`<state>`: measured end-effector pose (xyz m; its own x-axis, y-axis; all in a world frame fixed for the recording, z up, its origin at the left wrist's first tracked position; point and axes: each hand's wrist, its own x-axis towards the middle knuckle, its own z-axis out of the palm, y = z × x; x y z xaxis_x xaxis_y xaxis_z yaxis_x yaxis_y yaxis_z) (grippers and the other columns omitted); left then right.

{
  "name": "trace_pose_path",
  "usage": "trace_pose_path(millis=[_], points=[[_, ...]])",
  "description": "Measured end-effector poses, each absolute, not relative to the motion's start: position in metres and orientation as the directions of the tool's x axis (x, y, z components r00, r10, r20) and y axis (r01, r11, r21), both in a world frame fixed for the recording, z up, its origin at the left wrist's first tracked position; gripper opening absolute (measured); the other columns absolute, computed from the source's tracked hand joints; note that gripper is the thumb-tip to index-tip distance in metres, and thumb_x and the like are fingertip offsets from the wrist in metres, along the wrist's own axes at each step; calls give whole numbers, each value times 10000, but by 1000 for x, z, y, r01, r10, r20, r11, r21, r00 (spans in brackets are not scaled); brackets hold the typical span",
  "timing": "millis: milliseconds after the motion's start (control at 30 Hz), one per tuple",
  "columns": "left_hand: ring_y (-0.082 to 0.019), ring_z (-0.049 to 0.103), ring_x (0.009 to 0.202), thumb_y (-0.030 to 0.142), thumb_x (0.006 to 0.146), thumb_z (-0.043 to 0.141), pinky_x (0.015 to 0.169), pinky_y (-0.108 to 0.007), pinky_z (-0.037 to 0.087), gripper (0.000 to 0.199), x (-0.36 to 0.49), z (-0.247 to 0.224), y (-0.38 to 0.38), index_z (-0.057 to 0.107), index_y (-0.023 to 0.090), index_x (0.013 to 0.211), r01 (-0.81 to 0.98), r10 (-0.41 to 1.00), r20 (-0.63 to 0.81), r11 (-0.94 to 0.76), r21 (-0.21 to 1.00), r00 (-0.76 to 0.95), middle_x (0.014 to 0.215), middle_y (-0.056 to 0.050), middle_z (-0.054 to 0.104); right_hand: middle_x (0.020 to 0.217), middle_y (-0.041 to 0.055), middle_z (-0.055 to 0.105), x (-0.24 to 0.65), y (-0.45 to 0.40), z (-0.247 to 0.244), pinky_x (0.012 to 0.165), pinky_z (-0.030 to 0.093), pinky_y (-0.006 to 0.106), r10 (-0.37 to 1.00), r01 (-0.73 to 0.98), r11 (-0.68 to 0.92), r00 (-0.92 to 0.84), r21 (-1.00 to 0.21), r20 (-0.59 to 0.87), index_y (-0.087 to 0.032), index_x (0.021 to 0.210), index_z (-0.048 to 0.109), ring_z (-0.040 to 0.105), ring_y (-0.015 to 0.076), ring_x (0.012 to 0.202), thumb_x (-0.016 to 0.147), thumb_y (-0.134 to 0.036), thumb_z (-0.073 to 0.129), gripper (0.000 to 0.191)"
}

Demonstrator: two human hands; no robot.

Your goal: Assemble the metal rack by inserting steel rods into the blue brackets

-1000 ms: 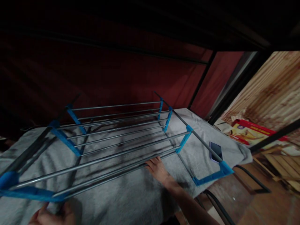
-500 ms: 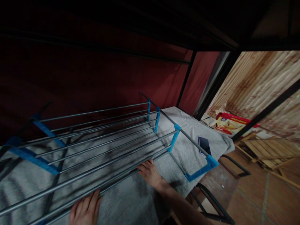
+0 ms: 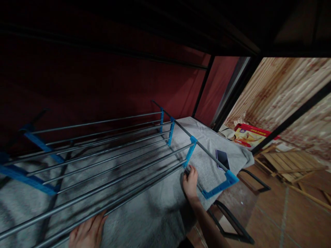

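Observation:
A rack of grey metal rods (image 3: 111,186) with blue plastic joints (image 3: 190,151) lies on a grey blanket (image 3: 144,220). At the lower left, my left hand (image 3: 88,231) has its fingers bent over the nearest rods. My right hand (image 3: 190,182) is closed round the rack's thin side bar, just below a blue joint at the right end. A blue corner piece (image 3: 219,186) sits to the right of that hand.
A phone (image 3: 222,159) lies on the blanket at the right. Dark metal posts (image 3: 232,93) frame the bed. Beyond are a red box (image 3: 252,134), a folded wooden item (image 3: 289,163) and dark metal frames (image 3: 232,224) over the tiled floor.
My right hand has moved right, from the front rods to the side bar by the blue joint. My left hand stays at the front rods. The view has shifted slightly.

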<state>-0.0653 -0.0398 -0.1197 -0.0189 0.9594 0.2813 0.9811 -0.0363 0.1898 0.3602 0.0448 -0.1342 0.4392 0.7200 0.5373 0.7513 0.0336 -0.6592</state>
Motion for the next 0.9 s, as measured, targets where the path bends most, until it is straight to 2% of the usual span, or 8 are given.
trace_pose_path(millis=[67,167,367,500,633,733,900], points=[[-343,699,1010,358,859,377,940,-512,486,450,-65,-119,-39,789,288,1026,983,961,277,-42,180,-10,1097,-113,792,1273,209,622,369,54,-135,1040,488,521,749,783,2,411,-622,520,-131,1360,539,574,332,1224,913,-231,444,468],[-331,700,992,377,864,369,952,-499,483,457,-64,-118,-39,784,294,1037,983,959,283,-30,181,-23,1062,-99,798,1237,187,660,372,65,-136,997,513,489,811,804,-19,360,-594,462,-147,1394,533,617,325,1167,869,-186,457,532],[-326,702,965,364,861,351,949,-498,479,470,-61,-114,-39,783,297,1034,981,960,278,-27,190,-27,1083,-81,805,1060,131,685,373,76,-134,918,530,421,812,820,-86,386,-566,437,-186,1221,605,654,285,996,841,-154,464,407],[-323,698,983,365,863,354,953,-494,477,468,-62,-114,-40,782,293,1037,981,961,272,-15,195,-39,1077,-75,807,1063,126,683,373,79,-130,921,514,391,823,840,-114,379,-530,424,-186,1168,595,651,275,1015,871,-191,487,316],[-292,689,1040,349,907,318,979,-464,463,501,-63,-113,-42,768,256,1107,991,970,241,-41,125,10,1132,-77,796,1053,148,686,366,78,-129,931,493,389,834,871,-220,402,-440,378,-155,1129,586,650,295,1049,903,-243,511,254],[-283,684,1046,329,943,281,981,-458,454,542,-63,-110,-44,766,200,1149,994,971,236,-58,88,36,1151,-89,791,1047,164,688,361,76,-130,936,479,404,841,896,-266,396,-357,368,-133,1126,579,647,316,1056,928,-280,508,256],[-307,689,1003,319,956,276,924,-486,465,555,-63,-110,-43,778,176,1146,992,965,255,-88,96,61,1136,-107,793,1096,195,689,358,74,-133,952,467,417,835,920,-291,379,-265,400,-111,1163,574,645,328,1069,949,-313,508,302]])
